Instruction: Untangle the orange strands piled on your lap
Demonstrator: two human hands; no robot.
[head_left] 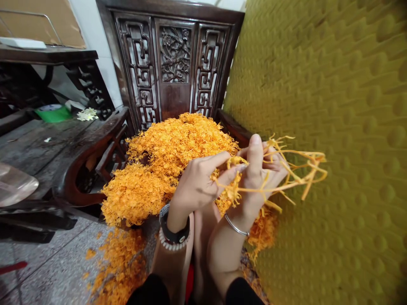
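My left hand [200, 180], with a dark band and a beaded bracelet at the wrist, is closed in a pinch on an orange branching strand [282, 185]. Beside it, my right hand [259, 173], wearing a silver bangle, is raised and wrapped round the same tangle. Thin stems of it stick out to the right past my fingers. Small curled bits show between the two hands; my palms hide the rest. Just beyond lies a large heap of small orange frilly pieces [187, 137], piled on a carved dark wooden chair [176, 99].
More orange pieces [119, 258] lie on the grey floor [57, 262], and another clump [263, 226] sits by my right forearm. A yellow-green textured panel [343, 106] rises close on the right. At left a dark wooden table [28, 144] bears a green tape roll [54, 113].
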